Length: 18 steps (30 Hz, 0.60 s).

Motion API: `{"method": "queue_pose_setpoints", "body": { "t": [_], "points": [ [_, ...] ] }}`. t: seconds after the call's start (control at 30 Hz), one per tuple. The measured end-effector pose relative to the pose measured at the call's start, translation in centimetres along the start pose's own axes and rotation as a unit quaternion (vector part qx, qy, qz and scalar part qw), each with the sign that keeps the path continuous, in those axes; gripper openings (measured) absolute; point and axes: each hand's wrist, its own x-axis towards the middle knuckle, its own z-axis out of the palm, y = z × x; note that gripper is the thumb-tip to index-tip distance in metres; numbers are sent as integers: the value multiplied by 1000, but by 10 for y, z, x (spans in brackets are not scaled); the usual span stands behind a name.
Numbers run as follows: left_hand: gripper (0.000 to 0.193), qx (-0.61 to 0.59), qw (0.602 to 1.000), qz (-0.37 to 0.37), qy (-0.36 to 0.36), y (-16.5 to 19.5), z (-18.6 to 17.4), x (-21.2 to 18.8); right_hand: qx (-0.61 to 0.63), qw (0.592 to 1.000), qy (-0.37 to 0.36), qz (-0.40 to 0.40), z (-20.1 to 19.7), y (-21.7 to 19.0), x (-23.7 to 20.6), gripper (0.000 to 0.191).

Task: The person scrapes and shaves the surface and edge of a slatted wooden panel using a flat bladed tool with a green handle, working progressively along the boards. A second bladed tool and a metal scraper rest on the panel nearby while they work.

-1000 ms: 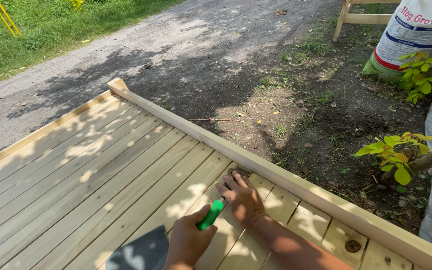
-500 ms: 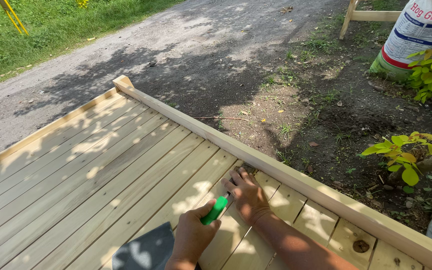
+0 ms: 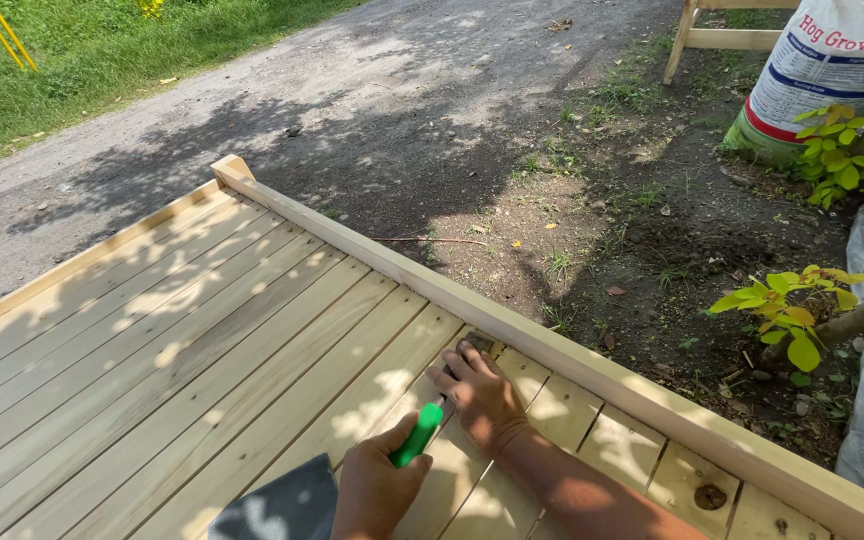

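left hand (image 3: pixel 377 490) wrapped around a green-handled tool (image 3: pixel 416 434); its tip is hidden under the right hand (image 3: pixel 479 392), so the kind of tool can't be made out. right hand flat, fingers spread, pressing a dark pad (image 3: pixel 476 346), mostly covered. both sit on the plank deck (image 3: pixel 182 340), just beside the raised edge rail (image 3: pixel 572 365). forearms cut off at the frame bottom. open boards to the left; dirt (image 3: pixel 592 220) beyond the rail.

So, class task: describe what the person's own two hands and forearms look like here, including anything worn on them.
Both the left hand and the right hand are bare: no gloves, and no rings or watch show. The right forearm is uncovered down to the frame's lower edge, with no sleeve in view. Dappled leaf shadow falls across both. The left forearm is out of view.
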Motion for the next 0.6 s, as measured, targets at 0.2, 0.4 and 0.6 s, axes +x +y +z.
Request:
{"method": "queue_pose_setpoints", "body": {
  "t": [0.2, 0.4, 0.6],
  "points": [
    [55, -46, 999, -9, -14, -5, -3, 13, -5, 1000, -18, 21, 9, 4, 7, 62],
    [54, -86, 996, 24, -18, -13, -5, 13, -6, 1000, -17, 20, 14, 6, 8, 58],
    [56, -99, 995, 7, -9, -9, -10, 9, -8, 998, 39, -39, 17, 8, 9, 56]
  ]
}}
